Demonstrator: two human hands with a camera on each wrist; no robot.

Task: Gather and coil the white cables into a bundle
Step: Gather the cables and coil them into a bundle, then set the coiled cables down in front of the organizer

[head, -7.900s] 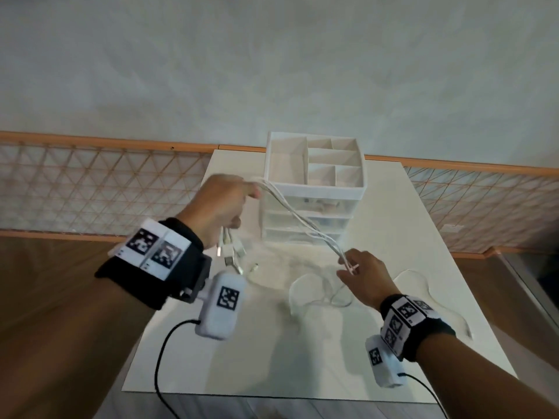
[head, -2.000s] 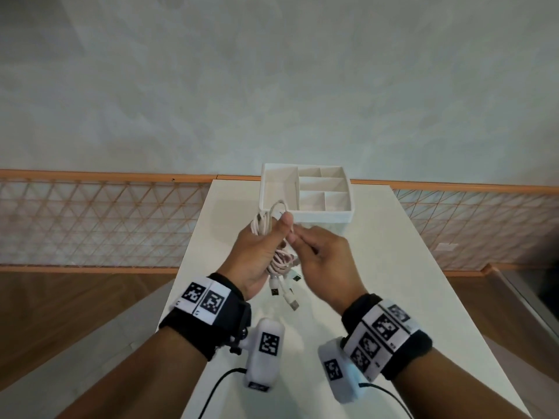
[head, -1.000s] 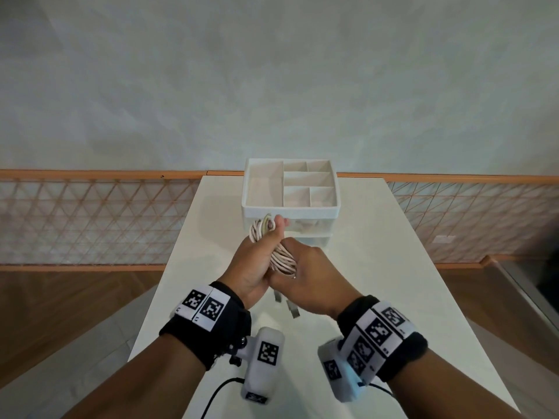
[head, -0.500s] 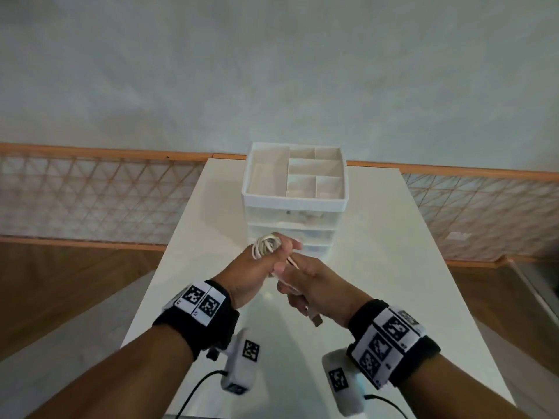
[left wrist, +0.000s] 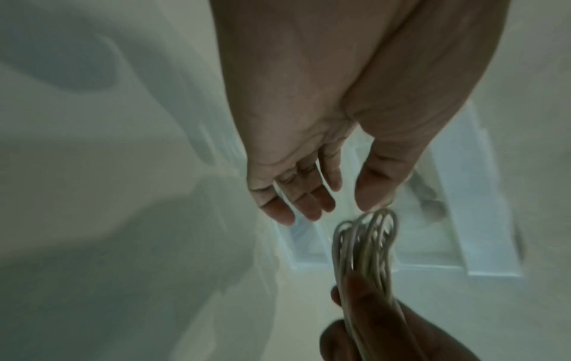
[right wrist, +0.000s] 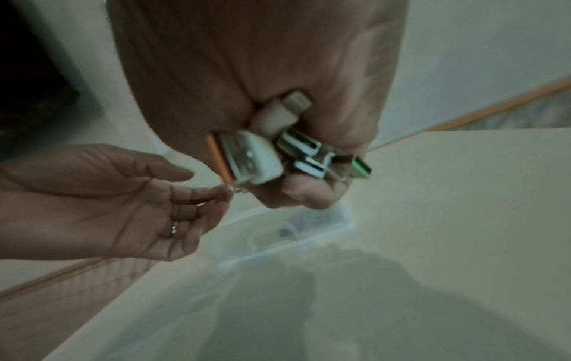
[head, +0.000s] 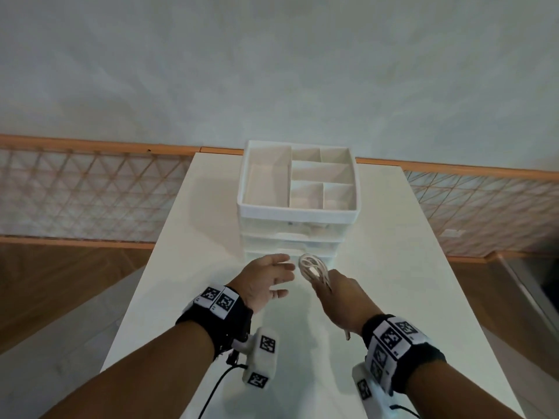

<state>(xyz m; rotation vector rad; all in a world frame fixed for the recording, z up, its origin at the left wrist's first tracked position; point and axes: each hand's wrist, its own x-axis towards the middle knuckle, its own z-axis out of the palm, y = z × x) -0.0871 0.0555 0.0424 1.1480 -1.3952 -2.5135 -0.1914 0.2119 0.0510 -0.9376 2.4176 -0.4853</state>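
My right hand (head: 331, 290) grips the coiled white cable bundle (head: 313, 267) above the white table (head: 393, 267). The loops stick up past the fingers, and in the left wrist view the bundle (left wrist: 364, 246) rises from that fist. In the right wrist view, several USB plugs (right wrist: 278, 151) poke out under the palm of that hand (right wrist: 296, 185). My left hand (head: 273, 275) hovers just left of the bundle, fingers spread and relaxed, holding nothing. Its fingertips (left wrist: 296, 207) sit close to the loops, apart from them.
A white drawer organizer (head: 299, 213) with an open compartmented top stands just beyond the hands, mid-table. An orange-trimmed lattice railing (head: 90, 192) runs behind the table, against a pale wall. Wooden floor lies on both sides.
My left hand has let go of the coil and opened, drawing slightly left. The right hand now holds the bundle alone, close in front of the organizer.
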